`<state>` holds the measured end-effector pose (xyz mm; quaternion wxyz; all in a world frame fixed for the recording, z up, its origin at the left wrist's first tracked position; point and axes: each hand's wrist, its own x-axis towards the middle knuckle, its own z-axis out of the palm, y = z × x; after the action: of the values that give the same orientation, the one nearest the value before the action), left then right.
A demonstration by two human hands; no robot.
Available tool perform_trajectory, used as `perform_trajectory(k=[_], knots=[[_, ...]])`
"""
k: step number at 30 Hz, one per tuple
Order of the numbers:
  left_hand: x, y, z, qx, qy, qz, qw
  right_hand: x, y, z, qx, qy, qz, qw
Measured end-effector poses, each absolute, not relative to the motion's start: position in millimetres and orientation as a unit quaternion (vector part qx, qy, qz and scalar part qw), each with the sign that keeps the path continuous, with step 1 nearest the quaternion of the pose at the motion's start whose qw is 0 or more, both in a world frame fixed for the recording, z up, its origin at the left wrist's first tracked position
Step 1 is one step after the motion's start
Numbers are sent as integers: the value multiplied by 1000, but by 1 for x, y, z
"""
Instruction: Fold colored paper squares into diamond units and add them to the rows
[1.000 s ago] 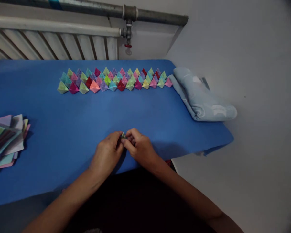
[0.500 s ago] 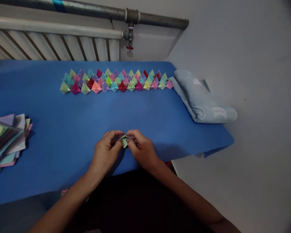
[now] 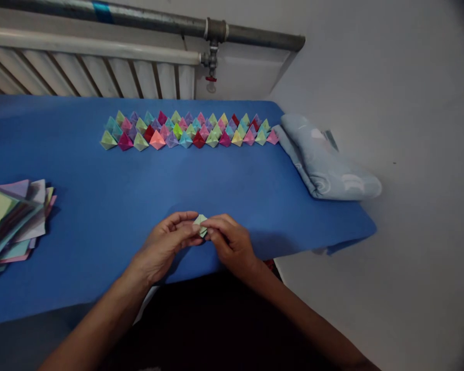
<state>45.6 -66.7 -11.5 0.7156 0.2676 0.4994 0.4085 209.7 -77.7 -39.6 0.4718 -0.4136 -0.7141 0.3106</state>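
My left hand [image 3: 166,245] and my right hand [image 3: 230,241] meet over the near edge of a blue mat [image 3: 147,185]. Between their fingertips they pinch a small folded piece of pale green paper [image 3: 200,224], mostly hidden by the fingers. Far across the mat lie rows of several folded paper pyramids [image 3: 189,131] in green, pink, red, purple and teal. A stack of coloured paper sheets [image 3: 11,219] lies at the left edge.
A rolled light blue cloth [image 3: 327,165] lies on the mat's right end. Behind the mat stand a white radiator [image 3: 88,72] and a grey pipe [image 3: 158,20] with a valve. A grey floor lies to the right.
The green paper piece shows more between the fingertips than before. My left hand has turned palm-up a little. The view has shifted slightly.
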Motion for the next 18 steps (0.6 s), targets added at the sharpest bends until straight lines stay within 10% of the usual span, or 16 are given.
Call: perform_trajectory(k=[18], knots=[[41,-77,-15,434,512,384,634,204,-79,-22,-502,-521,580,374]])
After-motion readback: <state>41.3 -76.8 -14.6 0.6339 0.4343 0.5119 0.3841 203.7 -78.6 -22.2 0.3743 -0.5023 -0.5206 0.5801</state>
